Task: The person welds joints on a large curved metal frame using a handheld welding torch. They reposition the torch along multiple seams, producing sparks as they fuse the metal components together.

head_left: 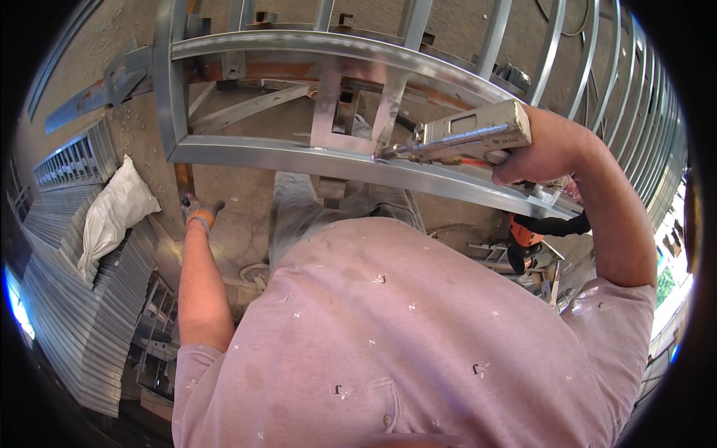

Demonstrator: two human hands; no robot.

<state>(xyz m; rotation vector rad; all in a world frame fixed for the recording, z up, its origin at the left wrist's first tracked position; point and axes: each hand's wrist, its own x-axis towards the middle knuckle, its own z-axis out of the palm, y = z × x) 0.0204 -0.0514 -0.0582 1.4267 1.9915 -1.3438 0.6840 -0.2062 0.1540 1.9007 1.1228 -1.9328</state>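
My bare right hand (549,145) is closed round a boxy, pale handheld welding gun (470,134). The gun's narrow tip meets the near rail of a shiny metal frame (246,151), where a cut-out bracket plate (321,123) joins it. A faint purplish glow shows at that spot. Down to the left, my left hand (200,213) wears a grey and orange glove. Its fingers look apart, beside the lower end of a rusty post (184,179); I cannot tell whether they touch it.
Long metal bars (575,67) run across the right. At left lie stacked ribbed metal lengths (82,321), with a white sack (119,213) on top. An orange and black power tool (525,243) sits right of my body. A rusty beam (276,71) lies under the frame.
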